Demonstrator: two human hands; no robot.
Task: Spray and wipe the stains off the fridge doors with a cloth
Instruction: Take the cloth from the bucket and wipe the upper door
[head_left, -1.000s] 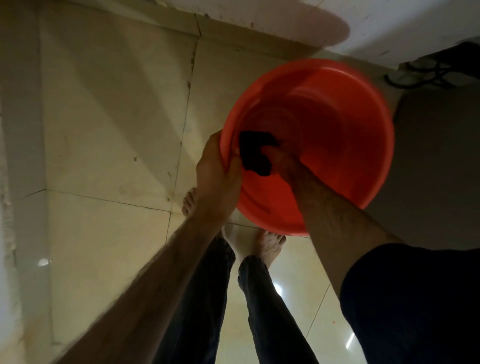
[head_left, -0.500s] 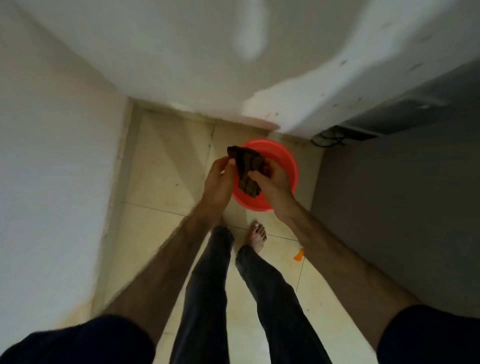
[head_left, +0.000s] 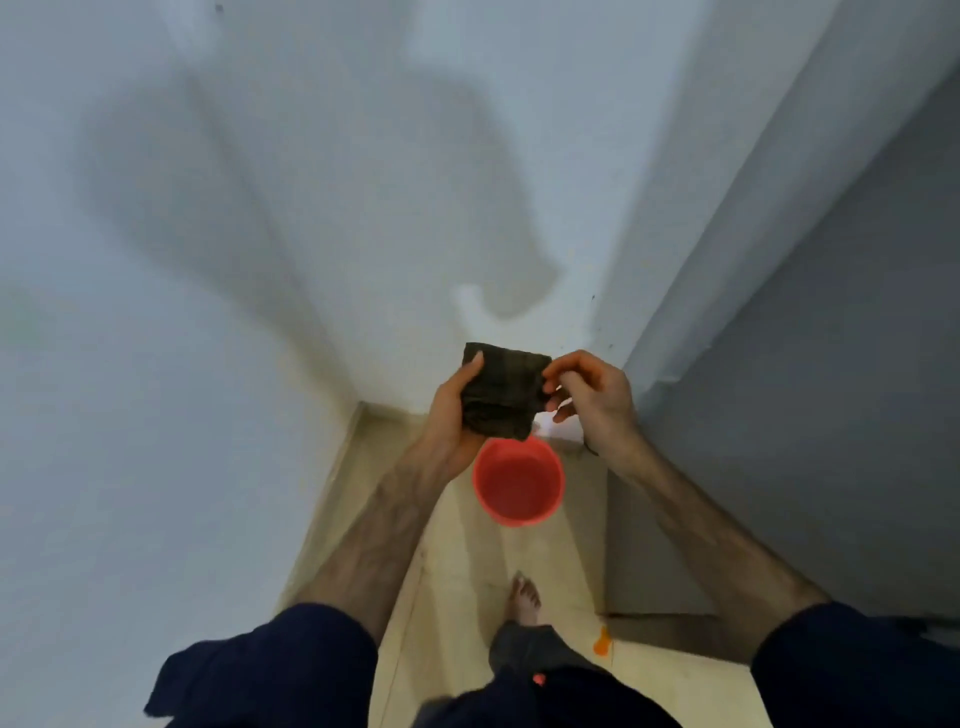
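A dark, folded cloth (head_left: 501, 397) is held up in front of me, above a red plastic basin (head_left: 518, 480) that stands on the tiled floor. My left hand (head_left: 452, 410) grips the cloth's left side, thumb on top. My right hand (head_left: 587, 400) pinches the cloth's right edge with curled fingers. The grey side of the fridge (head_left: 831, 364) rises on the right. No spray bottle is in view.
White walls (head_left: 260, 234) close in ahead and on the left, forming a narrow corner. Pale floor tiles (head_left: 467, 571) run between wall and fridge. My bare foot (head_left: 525, 597) stands behind the basin. A small orange spot (head_left: 601, 643) lies on the floor.
I have stood up: the basin was let go and now sits low on the floor. The cloth came out of the basin and is raised in both hands.
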